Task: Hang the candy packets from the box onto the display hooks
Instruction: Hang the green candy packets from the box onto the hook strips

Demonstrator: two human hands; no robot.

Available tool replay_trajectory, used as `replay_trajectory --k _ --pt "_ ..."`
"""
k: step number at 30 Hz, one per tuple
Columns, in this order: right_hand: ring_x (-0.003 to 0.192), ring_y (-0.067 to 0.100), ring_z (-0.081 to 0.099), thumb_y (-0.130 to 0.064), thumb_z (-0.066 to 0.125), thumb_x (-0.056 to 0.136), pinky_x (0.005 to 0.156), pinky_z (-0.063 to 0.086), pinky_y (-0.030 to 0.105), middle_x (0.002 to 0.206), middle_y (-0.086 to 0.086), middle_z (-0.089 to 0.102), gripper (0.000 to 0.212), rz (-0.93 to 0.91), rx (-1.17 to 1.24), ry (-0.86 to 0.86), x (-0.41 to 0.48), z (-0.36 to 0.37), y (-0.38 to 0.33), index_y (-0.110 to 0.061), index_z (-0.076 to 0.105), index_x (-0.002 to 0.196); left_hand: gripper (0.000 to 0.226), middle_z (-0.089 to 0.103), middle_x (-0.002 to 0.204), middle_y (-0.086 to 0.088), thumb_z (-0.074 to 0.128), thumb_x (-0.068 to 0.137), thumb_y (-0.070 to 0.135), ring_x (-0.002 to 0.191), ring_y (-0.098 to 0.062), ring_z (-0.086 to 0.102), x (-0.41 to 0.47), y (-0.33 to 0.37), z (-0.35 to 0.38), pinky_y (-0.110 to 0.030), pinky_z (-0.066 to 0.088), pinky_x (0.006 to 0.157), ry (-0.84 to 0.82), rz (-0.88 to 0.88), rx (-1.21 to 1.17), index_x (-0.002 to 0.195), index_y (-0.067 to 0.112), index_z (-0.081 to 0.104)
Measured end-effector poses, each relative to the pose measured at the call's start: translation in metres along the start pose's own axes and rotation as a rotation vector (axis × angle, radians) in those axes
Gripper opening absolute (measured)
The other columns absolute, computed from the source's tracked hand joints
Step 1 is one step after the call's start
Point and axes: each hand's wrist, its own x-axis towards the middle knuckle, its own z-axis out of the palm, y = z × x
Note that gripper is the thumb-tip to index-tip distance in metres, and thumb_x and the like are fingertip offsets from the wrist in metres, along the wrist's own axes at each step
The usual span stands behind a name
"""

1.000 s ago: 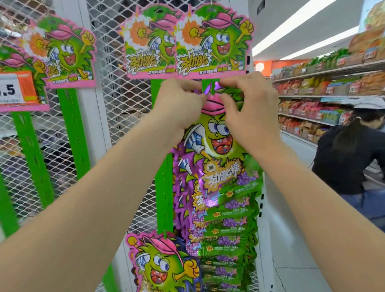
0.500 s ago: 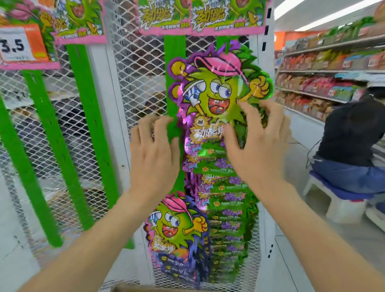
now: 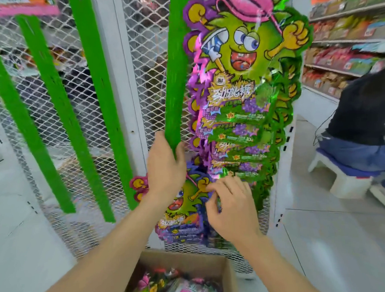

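A tall stack of green-and-purple candy packets [image 3: 246, 94] hangs on the white mesh rack, overlapping downward. A lower bunch of packets [image 3: 181, 215] hangs below and left of it. My left hand [image 3: 166, 169] grips the bottom end of a green hanging strip [image 3: 174, 79]. My right hand [image 3: 230, 208] has its fingers curled on the right edge of the lower bunch, pinching the packets there. An open cardboard box [image 3: 222, 269] at the bottom holds more pink and green packets [image 3: 179, 289].
Three more green strips [image 3: 60, 112] hang empty on the mesh [image 3: 142, 59] to the left. A person in a black top [image 3: 361, 114] sits on a white stool [image 3: 340, 178] at right, before stocked shelves [image 3: 346, 37]. Pale floor tiles lie around the rack.
My head has tilted down, bringing the box into view. Both hands dropped from the top of the tall stack: the left now holds the strip's end, the right reached the lower bunch.
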Motion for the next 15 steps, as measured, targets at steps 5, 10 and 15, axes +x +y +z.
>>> replay_trajectory --k 5,10,15 --pt "0.089 0.026 0.062 -0.008 0.065 0.086 0.076 0.05 0.04 0.095 0.001 0.067 0.018 0.036 0.019 0.002 0.0 0.011 -0.013 -0.013 0.072 0.102 0.032 0.061 0.105 -0.01 0.061 0.107 0.027 0.097 -0.038 0.058 0.001 -0.023 -0.009 -0.035 0.031 0.073 0.014 -0.018 0.043 0.126 0.003 0.051" --pt "0.066 0.013 0.062 -0.015 0.061 0.09 0.056 0.049 0.023 0.079 -0.005 0.07 0.016 0.092 0.074 -0.037 -0.007 0.019 -0.016 -0.016 0.075 0.097 0.041 0.055 0.11 -0.01 0.068 0.104 0.03 0.097 -0.029 0.054 0.005 -0.037 -0.017 -0.046 0.049 0.082 -0.036 0.078 0.106 0.13 0.005 0.048" --pt "0.053 0.012 0.056 -0.026 0.054 0.093 0.044 0.049 0.03 0.062 -0.01 0.06 0.021 0.187 0.12 -0.231 -0.034 0.027 -0.013 -0.024 0.073 0.099 0.055 0.057 0.118 -0.017 0.068 0.102 0.038 0.108 -0.035 0.054 -0.001 -0.052 -0.02 -0.044 0.045 0.09 0.025 0.148 0.286 0.138 0.0 0.05"
